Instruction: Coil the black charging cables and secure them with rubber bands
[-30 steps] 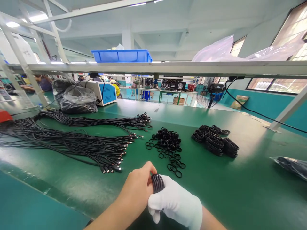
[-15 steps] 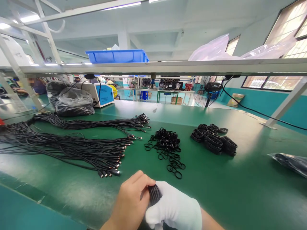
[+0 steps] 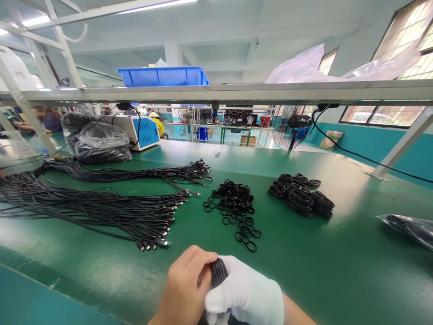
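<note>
My bare left hand [image 3: 184, 289] and my white-gloved right hand [image 3: 245, 293] meet at the bottom middle, both closed around a coiled black cable [image 3: 218, 272]. Just beyond them on the green table [image 3: 321, 262] lies a scatter of small black rubber rings [image 3: 237, 205]. To the right of the rings sits a pile of finished black cable coils [image 3: 302, 196]. Long loose black cables [image 3: 98, 207] with plugs pointing toward the middle spread across the left side.
A metal shelf rail [image 3: 237, 92] crosses overhead with a blue bin [image 3: 164, 76] on it. Black plastic bags [image 3: 98, 142] and a white-and-blue machine [image 3: 140, 131] stand at the back left. A bagged bundle [image 3: 411, 228] lies at the right edge. A person sits far left.
Both hands have drawn slightly down and toward me, still holding the coil. The view has shifted a little; nothing on the table has moved.
</note>
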